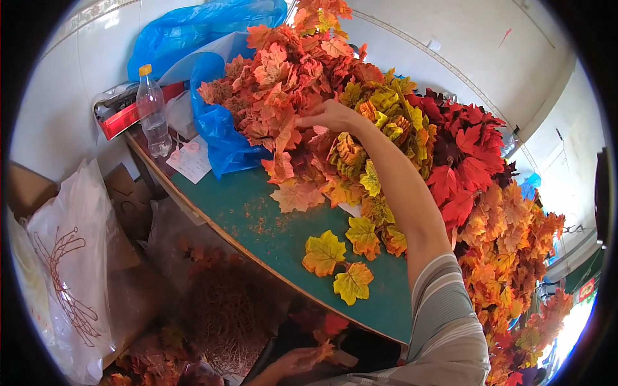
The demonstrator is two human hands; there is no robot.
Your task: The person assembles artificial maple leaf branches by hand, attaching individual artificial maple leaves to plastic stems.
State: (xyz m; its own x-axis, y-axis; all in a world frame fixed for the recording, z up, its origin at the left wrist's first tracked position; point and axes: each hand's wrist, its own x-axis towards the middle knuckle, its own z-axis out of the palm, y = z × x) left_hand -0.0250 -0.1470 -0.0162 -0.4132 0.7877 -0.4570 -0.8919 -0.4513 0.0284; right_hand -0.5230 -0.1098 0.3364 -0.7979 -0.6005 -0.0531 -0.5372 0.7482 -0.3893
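Observation:
My right hand (331, 117) reaches across the table into a tall heap of coral-orange artificial maple leaves (283, 80). Its fingertips are closed on a leaf at the heap's front side. Bundles of yellow-green artificial leaves (393, 116) lie beside that wrist, partly behind my forearm. Below the table edge, low in the picture, is my left hand (299, 360), in shadow. An orange artificial leaf (324, 350) shows at its fingertips, which seem closed on it. Several loose yellow leaves (353, 283) lie on the green tabletop (257, 225) near its front edge.
Red leaves (460, 161) and orange leaves (496, 238) are heaped to the right. A blue plastic bag (222, 128), a clear bottle (152, 109), a paper slip (191, 159) and a red box (119, 121) stand at the left. Plastic sacks (71, 257) lie below.

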